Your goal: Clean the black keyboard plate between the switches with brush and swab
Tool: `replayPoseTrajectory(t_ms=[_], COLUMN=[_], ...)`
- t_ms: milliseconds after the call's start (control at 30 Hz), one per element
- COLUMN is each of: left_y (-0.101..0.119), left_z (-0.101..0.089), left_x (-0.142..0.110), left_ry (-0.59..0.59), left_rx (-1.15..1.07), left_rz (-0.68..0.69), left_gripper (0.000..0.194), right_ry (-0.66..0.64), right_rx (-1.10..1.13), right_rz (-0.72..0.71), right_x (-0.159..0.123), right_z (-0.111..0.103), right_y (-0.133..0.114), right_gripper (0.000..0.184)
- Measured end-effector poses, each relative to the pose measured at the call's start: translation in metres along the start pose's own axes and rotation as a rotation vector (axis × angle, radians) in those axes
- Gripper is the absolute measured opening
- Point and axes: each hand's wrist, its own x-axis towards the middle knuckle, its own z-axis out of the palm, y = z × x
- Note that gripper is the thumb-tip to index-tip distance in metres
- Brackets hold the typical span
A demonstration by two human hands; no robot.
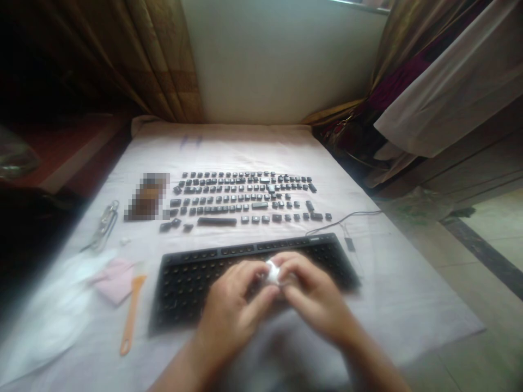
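Over the front of a black keyboard (253, 256) with its keycaps off, both hands come together on a small white wad (273, 272) that looks like cotton or tissue. My left hand (237, 294) pinches it from the left between thumb and fingers. From the other side, my right hand (312, 291) is closed on it with bent fingers. The hands cover part of the keyboard's lower middle. Loose black keycaps (216, 209) lie in several rows behind the keyboard, with a long spacebar (217, 221) at the front of them.
Left of the keyboard lie an orange-handled brush (129, 318), a folded pink cloth (115, 280) and a white soft heap (53, 316). Farther back are a thin metallic tool (105, 223) and a pixelated object (147, 196). A cable (347, 219) runs off the table's right edge.
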Motion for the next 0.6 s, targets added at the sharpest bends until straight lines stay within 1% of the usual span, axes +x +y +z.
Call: replayPoseTrajectory(t_ms=[100, 200, 233, 267, 333, 367, 467, 567, 600], left_y=[-0.002, -0.003, -0.003, -0.004, -0.005, -0.006, -0.01, -0.013, -0.014], left_z=[-0.001, -0.005, -0.006, -0.007, -0.008, -0.008, -0.003, 0.005, 0.006], left_x=[-0.002, -0.006, -0.008, -0.009, -0.012, -0.014, -0.017, -0.017, -0.017], left_ry=[0.001, 0.002, 0.003, 0.008, 0.035, 0.057, 0.128, 0.157, 0.157], left_rx=[-0.057, -0.122, -0.144, -0.16, -0.171, -0.164, -0.132, -0.118, -0.117], left_rz=[-0.064, -0.078, -0.075, -0.07, -0.071, -0.08, -0.092, -0.03, -0.012], left_gripper=[0.011, 0.012, 0.012, 0.012, 0.012, 0.011, 0.009, 0.011, 0.012], right_ry=[-0.05, -0.002, 0.009, 0.009, 0.013, 0.03, 0.151, 0.255, 0.27], right_rx=[-0.073, -0.06, -0.06, -0.063, -0.06, -0.044, 0.036, 0.165, 0.217], right_rz=[-0.037, 0.009, 0.021, 0.024, 0.01, 0.003, 0.04, 0.141, 0.183], right_x=[-0.002, 0.0, 0.002, 0.003, 0.004, 0.004, 0.0, -0.003, -0.002], right_z=[0.003, 0.002, 0.002, 0.003, 0.006, 0.009, 0.023, 0.038, 0.042], right_y=[0.001, 0.001, 0.001, 0.0, -0.002, -0.002, -0.002, 0.002, 0.003], right_gripper=[0.018, 0.034, 0.036, 0.033, 0.013, 0.008, 0.015, 0.021, 0.024])
